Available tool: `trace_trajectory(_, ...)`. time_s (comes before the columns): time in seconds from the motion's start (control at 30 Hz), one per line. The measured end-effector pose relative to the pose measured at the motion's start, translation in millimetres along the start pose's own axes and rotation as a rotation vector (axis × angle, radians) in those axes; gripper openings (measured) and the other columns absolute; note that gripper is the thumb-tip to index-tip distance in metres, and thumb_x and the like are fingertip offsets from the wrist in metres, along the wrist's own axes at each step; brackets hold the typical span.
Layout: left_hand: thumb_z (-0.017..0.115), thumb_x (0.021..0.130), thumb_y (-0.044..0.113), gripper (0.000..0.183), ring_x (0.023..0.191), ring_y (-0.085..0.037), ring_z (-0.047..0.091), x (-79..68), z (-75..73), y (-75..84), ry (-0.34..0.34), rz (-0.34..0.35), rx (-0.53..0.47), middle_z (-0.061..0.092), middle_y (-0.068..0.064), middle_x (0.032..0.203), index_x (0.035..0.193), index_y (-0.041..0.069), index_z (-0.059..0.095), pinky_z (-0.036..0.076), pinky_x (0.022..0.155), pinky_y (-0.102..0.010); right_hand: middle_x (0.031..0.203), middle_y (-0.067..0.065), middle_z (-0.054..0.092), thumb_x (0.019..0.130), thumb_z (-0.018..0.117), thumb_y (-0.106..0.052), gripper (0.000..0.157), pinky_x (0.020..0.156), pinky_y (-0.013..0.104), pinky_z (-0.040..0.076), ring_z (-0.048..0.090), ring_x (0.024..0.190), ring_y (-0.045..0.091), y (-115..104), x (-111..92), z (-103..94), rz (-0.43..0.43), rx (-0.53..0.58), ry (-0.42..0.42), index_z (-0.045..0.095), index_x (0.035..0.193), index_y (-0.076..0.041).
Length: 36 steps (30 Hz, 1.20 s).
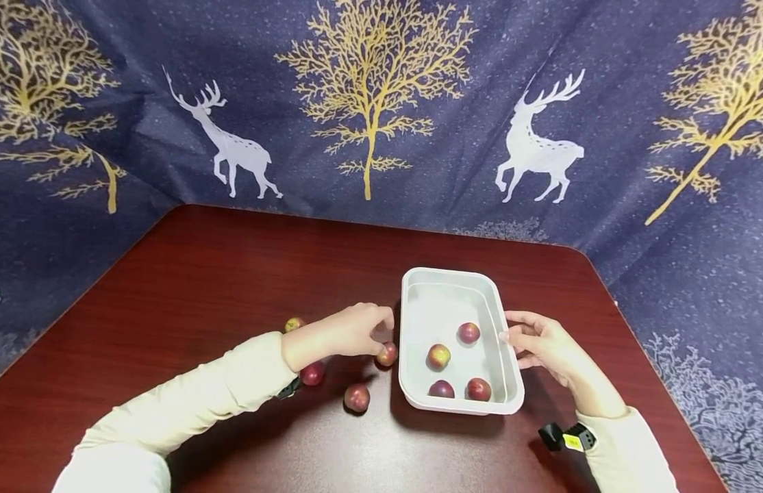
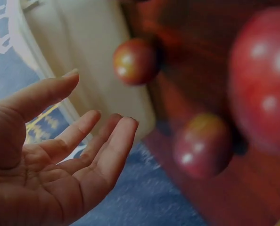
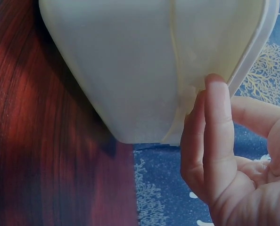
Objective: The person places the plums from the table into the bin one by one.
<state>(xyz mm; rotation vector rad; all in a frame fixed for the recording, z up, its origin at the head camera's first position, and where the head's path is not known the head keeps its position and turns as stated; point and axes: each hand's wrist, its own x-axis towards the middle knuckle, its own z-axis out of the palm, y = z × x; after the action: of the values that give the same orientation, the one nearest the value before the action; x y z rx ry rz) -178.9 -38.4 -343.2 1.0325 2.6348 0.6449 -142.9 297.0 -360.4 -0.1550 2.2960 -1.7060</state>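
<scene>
A white plastic container holds several reddish plums, among them a yellow-red plum. My right hand pinches its right rim, with the thumb at the edge and the fingers against the outer wall, as the right wrist view also shows on the container's side. Left of the container, my left hand hovers over a plum close to the wall. In the left wrist view that hand has loosely bent, spread fingers with nothing between them, and a plum lies beyond the fingertips.
More plums lie left of the container: one nearer the front, a red plum beside the left wrist, and a yellowish plum partly hidden behind the forearm. The dark red table ends at a blue cloth backdrop.
</scene>
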Motion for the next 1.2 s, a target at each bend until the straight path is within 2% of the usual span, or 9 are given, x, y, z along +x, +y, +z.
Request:
trace_trajectory(0.1,0.074,0.075,0.01,0.027,0.087,-0.021,0.059,3.2,8.6,-3.5,-0.028,-0.001,-0.019,0.064,-0.009,0.091,0.097,0.004,0.06,0.048,0.077,-0.032,0.088,0.0,0.066,0.091,0.057,-0.006,0.056,0.063,0.034,0.058,0.066,0.072,0.011,0.2,0.4,-0.2,0.0,-0.002,0.002,0.031,0.135,0.017)
trace_trajectory(0.27,0.076,0.073,0.01,0.029,0.091,-0.021,0.061,7.6,19.0,-6.3,-0.037,-0.018,-0.054,0.065,-0.007,0.092,0.096,0.005,0.06,0.05,0.08,-0.034,0.089,0.002,0.066,0.091,0.057,-0.006,0.056,0.063,0.035,0.058,0.066,0.072,0.012,-0.2,0.7,0.2,0.0,-0.003,-0.003,0.032,0.135,0.017)
trace_trajectory(0.53,0.078,0.073,0.013,0.03,0.084,-0.017,0.06,11.5,29.3,-7.8,-0.059,-0.045,-0.099,0.063,-0.002,0.084,0.097,0.007,0.059,0.048,0.075,-0.031,0.09,0.004,0.066,0.091,0.057,-0.006,0.055,0.063,0.036,0.058,0.067,0.072,0.012,-0.7,-0.1,0.5,-0.004,-0.001,-0.004,0.032,0.134,0.018)
trace_trajectory(0.77,0.077,0.074,0.012,0.035,0.088,-0.018,0.061,12.3,29.2,-11.2,-0.071,-0.053,-0.141,0.065,-0.005,0.09,0.102,0.004,0.059,0.049,0.078,-0.032,0.087,-0.001,0.065,0.091,0.057,-0.005,0.055,0.061,0.033,0.058,0.066,0.071,0.011,-0.3,0.5,-0.8,-0.009,-0.005,-0.001,0.031,0.134,0.018)
trace_trajectory(1.03,0.078,0.073,0.011,0.036,0.087,-0.016,0.059,11.0,28.4,-18.3,-0.093,-0.062,-0.188,0.064,-0.005,0.094,0.103,0.004,0.058,0.048,0.074,-0.026,0.088,0.001,0.064,0.092,0.056,-0.004,0.056,0.061,0.033,0.058,0.065,0.071,0.01,0.4,0.8,-1.9,-0.009,0.01,-0.003,0.029,0.135,0.019)
trace_trajectory(1.2,0.076,0.074,0.006,0.036,0.068,-0.011,0.058,6.8,24.6,-18.5,-0.117,-0.106,-0.317,0.062,-0.007,0.093,0.104,0.002,0.057,0.051,0.058,-0.022,0.089,0.001,0.064,0.092,0.056,-0.004,0.056,0.061,0.033,0.058,0.065,0.071,0.01,0.7,1.0,-1.9,-0.002,0.017,-0.002,0.029,0.136,0.018)
